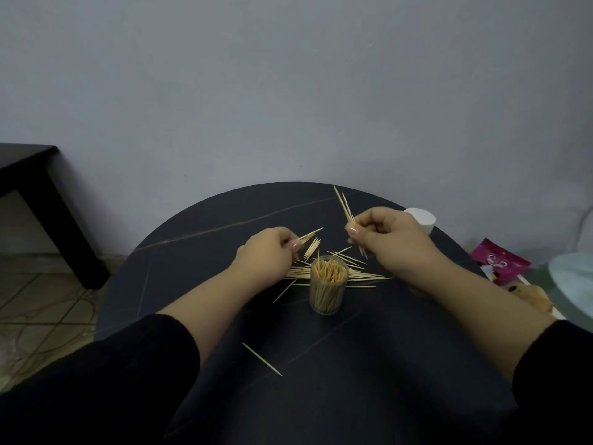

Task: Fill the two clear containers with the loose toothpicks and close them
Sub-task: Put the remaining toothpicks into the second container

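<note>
One clear container [328,293] stands open and upright mid-table, packed with toothpicks. Loose toothpicks [365,276] lie scattered behind and beside it, and a single toothpick [261,359] lies nearer me. My left hand [268,256] pinches a small bundle of toothpicks [309,236] just left of the container. My right hand [390,239] pinches another bundle of toothpicks [345,207] that points up and away, to the container's right. A second clear container does not show.
The round dark table [199,239] stands against a pale wall. A white cylinder [422,218] sits at the table's far right edge. A pink packet [499,260] and other items lie off to the right. A dark side table [35,194] stands at left.
</note>
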